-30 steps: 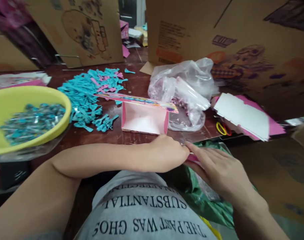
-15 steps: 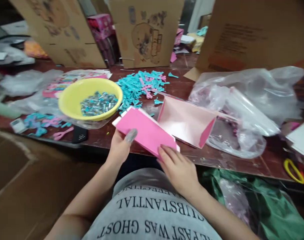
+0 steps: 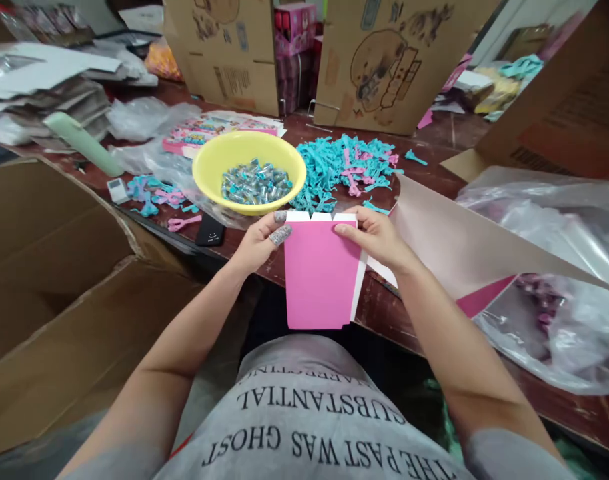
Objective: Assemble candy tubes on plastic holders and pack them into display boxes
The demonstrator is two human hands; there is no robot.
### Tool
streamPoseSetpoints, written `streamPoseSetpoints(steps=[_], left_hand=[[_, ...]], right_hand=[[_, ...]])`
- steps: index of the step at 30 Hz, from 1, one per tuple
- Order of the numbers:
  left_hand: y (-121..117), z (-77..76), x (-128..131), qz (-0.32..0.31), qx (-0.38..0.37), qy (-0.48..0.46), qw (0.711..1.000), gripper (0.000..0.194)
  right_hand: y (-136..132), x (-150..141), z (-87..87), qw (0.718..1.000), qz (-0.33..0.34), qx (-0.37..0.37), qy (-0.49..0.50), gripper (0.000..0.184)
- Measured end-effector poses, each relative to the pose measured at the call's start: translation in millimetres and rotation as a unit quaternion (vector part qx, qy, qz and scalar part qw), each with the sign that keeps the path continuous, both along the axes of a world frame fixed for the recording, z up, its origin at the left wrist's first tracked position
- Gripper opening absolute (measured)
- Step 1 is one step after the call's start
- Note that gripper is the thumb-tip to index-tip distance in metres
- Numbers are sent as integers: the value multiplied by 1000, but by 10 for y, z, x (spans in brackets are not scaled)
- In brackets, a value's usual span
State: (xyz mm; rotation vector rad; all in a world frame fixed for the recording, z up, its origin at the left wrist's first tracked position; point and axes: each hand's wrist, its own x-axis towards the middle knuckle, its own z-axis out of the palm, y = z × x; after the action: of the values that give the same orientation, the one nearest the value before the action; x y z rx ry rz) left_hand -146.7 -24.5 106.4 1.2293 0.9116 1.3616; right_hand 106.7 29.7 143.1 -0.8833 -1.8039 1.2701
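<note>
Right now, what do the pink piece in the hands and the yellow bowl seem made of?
The pink piece: probably thin cardboard, matte, with straight edges and notched white flaps.
The yellow bowl: likely plastic, smooth, in one even colour with no visible seams; gloss is hard to judge.

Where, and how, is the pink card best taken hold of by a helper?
Probably low on the left edge of the pink card, coming from the left, thumb on the flat face, fingers behind. That edge looks straight and free; the left hand and right hand hold the upper corners, and white flaps line the top.
</note>
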Motion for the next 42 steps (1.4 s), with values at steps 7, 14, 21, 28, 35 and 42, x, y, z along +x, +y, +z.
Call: streamPoseSetpoints(steps=[7,14,21,28,35,42], left_hand=[[191,-168,-55,-37,-97,24,994,45],[420,-242,1,-36,-107,5,994,35],[542,-389,0,12,-81,48,995,21],[-70,-88,258,238,23,185,953,32],[-223,62,587,-30,-261,-48,964,35],[-45,70,602,-15,-342,-153,927,45]], right_hand=[[56,248,-146,997,26,-43,-66,40],[243,287,-270,976,-38,137,-162,35],[377,196,-198,919,51,262,-291,27],[658,-60,20,979,33,-32,-197,43],[797,-94,212,953,197,-144,-180,46],[640,-148,518,931,274,14,-240,27]])
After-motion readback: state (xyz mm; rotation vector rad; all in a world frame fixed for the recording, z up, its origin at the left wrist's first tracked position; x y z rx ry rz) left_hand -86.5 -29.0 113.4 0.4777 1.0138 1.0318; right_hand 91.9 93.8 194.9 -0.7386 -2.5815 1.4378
